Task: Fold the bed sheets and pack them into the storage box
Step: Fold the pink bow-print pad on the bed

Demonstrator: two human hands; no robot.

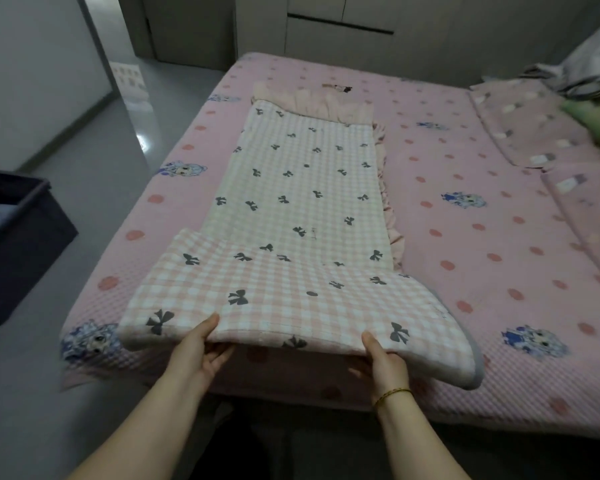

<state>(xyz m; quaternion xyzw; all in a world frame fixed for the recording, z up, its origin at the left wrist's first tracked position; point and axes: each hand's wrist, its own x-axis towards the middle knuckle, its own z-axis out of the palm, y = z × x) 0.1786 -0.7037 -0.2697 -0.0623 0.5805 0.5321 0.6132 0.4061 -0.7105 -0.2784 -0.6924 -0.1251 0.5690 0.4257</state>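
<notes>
Sheet point(302, 216), soft and floppy, lies folded lengthwise on the bed point(482, 244); left hand point(201, 344) and right hand point(381, 358) pinch its six-o'clock edge, box point(25, 237) at nine.

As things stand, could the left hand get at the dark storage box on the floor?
Probably not without stepping over: the left hand grips the checked sheet's near edge, and the storage box sits off left across bare floor.
</notes>
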